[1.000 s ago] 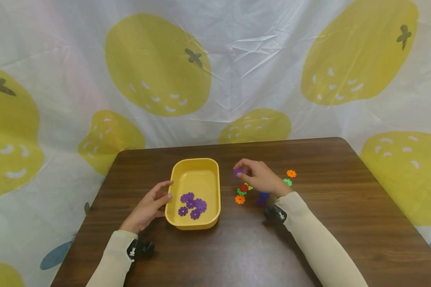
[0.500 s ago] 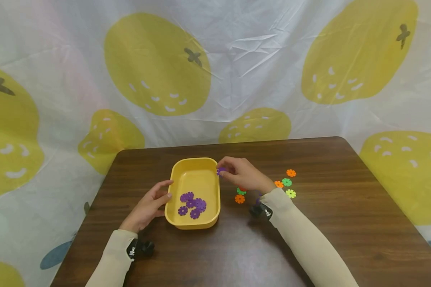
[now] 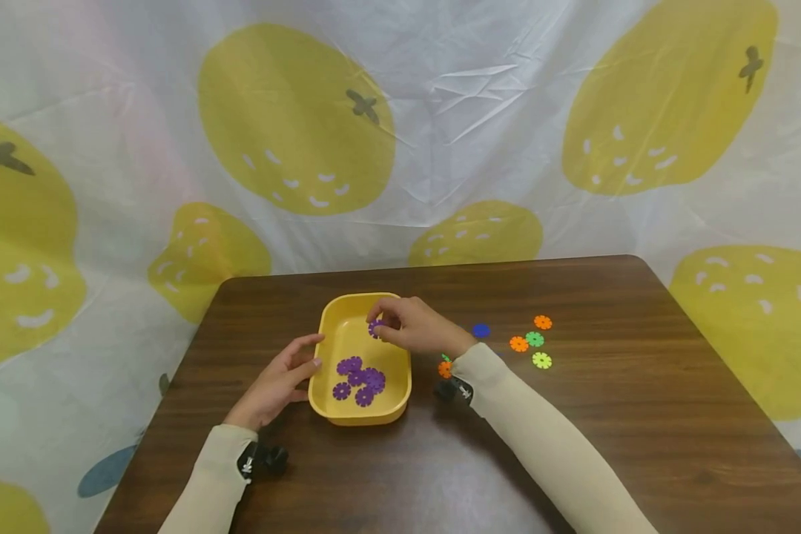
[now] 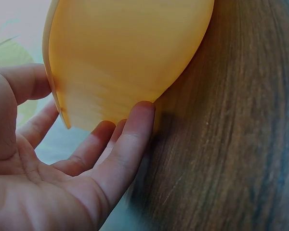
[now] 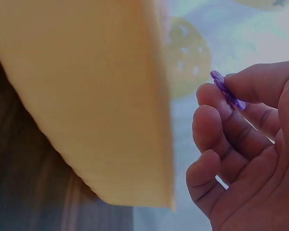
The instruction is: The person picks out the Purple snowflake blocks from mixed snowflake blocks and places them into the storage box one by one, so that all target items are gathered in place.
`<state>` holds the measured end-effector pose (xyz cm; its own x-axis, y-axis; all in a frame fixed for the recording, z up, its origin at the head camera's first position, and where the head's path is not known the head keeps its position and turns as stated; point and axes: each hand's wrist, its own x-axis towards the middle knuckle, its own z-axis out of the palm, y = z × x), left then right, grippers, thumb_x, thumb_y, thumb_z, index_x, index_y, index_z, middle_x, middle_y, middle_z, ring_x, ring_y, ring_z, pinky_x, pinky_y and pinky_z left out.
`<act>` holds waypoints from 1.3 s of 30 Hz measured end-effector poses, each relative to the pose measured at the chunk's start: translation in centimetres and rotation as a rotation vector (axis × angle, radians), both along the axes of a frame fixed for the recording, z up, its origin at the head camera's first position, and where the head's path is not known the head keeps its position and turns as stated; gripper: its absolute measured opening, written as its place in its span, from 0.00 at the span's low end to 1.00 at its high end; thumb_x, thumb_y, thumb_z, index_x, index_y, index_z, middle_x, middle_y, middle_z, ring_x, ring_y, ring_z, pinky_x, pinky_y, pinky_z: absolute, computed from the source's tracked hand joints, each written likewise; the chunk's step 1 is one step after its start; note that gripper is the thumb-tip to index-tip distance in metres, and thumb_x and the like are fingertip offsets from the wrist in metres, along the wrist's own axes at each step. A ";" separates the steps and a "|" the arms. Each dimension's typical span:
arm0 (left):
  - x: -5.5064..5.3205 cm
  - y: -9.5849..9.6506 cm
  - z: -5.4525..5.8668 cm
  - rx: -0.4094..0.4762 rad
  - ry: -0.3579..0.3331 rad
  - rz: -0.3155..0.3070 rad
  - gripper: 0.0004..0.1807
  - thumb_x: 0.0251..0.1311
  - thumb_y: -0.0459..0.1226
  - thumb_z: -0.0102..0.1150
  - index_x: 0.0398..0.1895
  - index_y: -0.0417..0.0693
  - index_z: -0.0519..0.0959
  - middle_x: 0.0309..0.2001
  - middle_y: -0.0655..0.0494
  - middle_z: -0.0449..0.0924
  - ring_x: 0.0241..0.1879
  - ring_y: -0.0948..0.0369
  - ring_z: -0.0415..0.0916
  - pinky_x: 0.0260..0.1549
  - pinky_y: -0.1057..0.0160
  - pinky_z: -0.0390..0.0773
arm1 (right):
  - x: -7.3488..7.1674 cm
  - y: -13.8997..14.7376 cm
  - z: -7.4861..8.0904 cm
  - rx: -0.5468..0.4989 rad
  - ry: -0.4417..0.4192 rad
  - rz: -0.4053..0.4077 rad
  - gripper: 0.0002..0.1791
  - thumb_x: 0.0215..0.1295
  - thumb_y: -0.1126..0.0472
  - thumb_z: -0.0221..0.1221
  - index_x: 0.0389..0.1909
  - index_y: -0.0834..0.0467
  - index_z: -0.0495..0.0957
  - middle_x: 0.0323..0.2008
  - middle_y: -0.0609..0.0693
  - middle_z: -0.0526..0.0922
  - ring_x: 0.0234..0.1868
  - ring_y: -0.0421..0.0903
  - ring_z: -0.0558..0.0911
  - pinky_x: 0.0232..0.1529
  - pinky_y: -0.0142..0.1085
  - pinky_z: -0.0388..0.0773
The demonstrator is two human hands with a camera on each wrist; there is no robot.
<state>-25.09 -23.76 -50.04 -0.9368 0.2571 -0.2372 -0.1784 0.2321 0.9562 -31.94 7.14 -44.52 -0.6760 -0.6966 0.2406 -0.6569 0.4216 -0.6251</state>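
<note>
My right hand point(image 3: 417, 326) is over the right side of a yellow plastic tub point(image 3: 403, 408). Between thumb and fingers it pinches a purple snowflake disc point(image 3: 376, 329), a small notched piece seen edge-on in the right wrist view, above the tub's rim. Several more purple discs point(image 3: 364, 382) lie overlapping on the tub's floor, towards its near end. At the tub's left side, my left hand point(image 3: 274, 386) holds the wall, thumb at the rim and fingertips point(image 4: 143, 113) against the outside. The tub stands on the brown table point(image 3: 387, 482).
Right of the tub lie loose discs: blue point(image 3: 481, 330), two orange ones point(image 3: 518, 343) on that side, green point(image 3: 535, 339) and yellow-green point(image 3: 542, 360). Another orange disc point(image 3: 444, 369) shows beside the right wrist, which partly hides the pieces there. A lemon-print cloth point(image 3: 294, 119) hangs behind the table.
My right hand has moved left with the purple disc, from above the loose discs to over the tub. A blue disc and an orange one have come into sight behind it. The left hand stays put.
</note>
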 end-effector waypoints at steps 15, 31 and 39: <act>-0.1 0.0 0.0 -0.011 -0.005 0.004 0.30 0.78 0.48 0.57 0.80 0.67 0.63 0.72 0.38 0.69 0.67 0.44 0.76 0.55 0.46 0.87 | -0.2 -2.4 -1.2 0.148 -0.067 0.062 0.07 0.72 0.58 0.68 0.46 0.52 0.82 0.34 0.44 0.85 0.34 0.39 0.82 0.36 0.30 0.82; 0.0 0.2 -0.2 -0.019 -0.004 0.005 0.31 0.78 0.48 0.58 0.80 0.67 0.63 0.73 0.38 0.69 0.66 0.44 0.78 0.55 0.46 0.87 | 0.0 -2.5 -1.9 0.177 0.007 0.050 0.12 0.71 0.58 0.67 0.50 0.59 0.84 0.40 0.46 0.86 0.37 0.41 0.80 0.40 0.32 0.81; 0.0 0.1 -0.3 -0.021 0.004 0.013 0.31 0.78 0.49 0.58 0.79 0.67 0.63 0.72 0.39 0.69 0.67 0.43 0.77 0.55 0.46 0.87 | 0.3 -1.8 -1.5 0.075 0.076 0.044 0.09 0.71 0.60 0.67 0.46 0.60 0.84 0.36 0.47 0.86 0.35 0.40 0.80 0.38 0.30 0.81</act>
